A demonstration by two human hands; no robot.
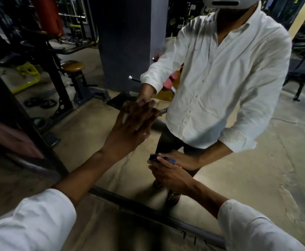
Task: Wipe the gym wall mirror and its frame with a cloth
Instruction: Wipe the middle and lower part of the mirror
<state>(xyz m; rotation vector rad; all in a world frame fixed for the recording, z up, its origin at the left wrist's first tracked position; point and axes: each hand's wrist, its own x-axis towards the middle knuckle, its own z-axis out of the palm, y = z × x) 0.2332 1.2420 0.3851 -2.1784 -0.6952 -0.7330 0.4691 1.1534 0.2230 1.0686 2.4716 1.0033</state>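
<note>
The wall mirror (256,160) stood upright; its dark frame (148,212) ran along the lower edge. You held the dark blue cloth (172,161) bunched in your right hand (168,175), close to the glass near that edge.

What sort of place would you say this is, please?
Most likely a gym: the mirror reflects weight plates on the floor, a bench and a machine frame.

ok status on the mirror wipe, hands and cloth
Left hand flat on the mirror, fingers straight. Right hand grips the dark cloth. Nothing blocking the glass.
</note>
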